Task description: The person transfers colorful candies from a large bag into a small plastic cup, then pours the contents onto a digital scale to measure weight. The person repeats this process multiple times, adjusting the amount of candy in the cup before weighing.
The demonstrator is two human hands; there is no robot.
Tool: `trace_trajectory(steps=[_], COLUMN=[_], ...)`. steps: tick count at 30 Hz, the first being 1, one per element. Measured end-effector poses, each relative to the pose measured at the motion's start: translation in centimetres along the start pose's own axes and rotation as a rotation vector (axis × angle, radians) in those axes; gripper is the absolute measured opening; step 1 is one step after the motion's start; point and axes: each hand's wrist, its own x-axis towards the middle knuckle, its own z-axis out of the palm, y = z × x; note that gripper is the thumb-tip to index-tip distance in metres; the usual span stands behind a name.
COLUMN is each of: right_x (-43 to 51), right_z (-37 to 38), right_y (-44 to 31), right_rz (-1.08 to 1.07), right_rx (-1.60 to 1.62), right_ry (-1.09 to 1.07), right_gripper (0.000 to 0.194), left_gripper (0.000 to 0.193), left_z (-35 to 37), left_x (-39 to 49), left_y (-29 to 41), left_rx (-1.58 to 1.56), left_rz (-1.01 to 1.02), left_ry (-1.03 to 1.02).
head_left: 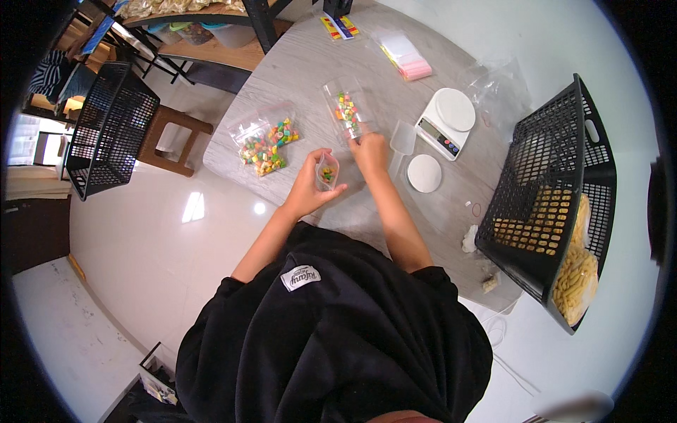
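A small clear zip pouch stands with its mouth spread wide, and a few colourful candy pieces show inside. My left hand grips it, thumb and fingers on opposite sides. A clear plastic jar holding mixed coloured candy appears to lie on its side. At its near end is my right hand, fingers curled. Whether those fingers hold the rim or candy is hidden. Left of the jar lie filled zip bags of the same candy. A clear plastic scoop rests to the right of my right hand.
Beyond the scoop are a white digital kitchen scale and a round white lid. Pink-edged empty bags lie farther back. A black plastic crate with bagged yellow snacks stands at right. A brown stool is at left.
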Motion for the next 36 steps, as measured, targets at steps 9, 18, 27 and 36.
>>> trace_trajectory(steps=[9,18,27,36], right_x=[0.1,0.0,0.1,0.0], right_z=[1.1,-0.4,-0.4,-0.7], right_y=[0.2,-0.2,0.0,0.0], right_rz=[-0.003,0.046,0.051,0.053], right_rx=[-0.008,0.044,0.019,0.029], right_ry=[0.075,-0.103,-0.116,-0.156], right_gripper=[0.029,0.035,0.032,0.032], left_gripper=[0.072,0.072,0.071,0.072], left_z=[-0.1,0.0,0.0,0.2], left_x=[0.0,0.3,0.3,0.5], left_y=[-0.1,-0.1,0.1,0.2], left_rx=[0.008,0.009,0.009,0.015], left_rz=[0.023,0.038,0.041,0.04], left_ry=[0.003,-0.013,0.005,0.01])
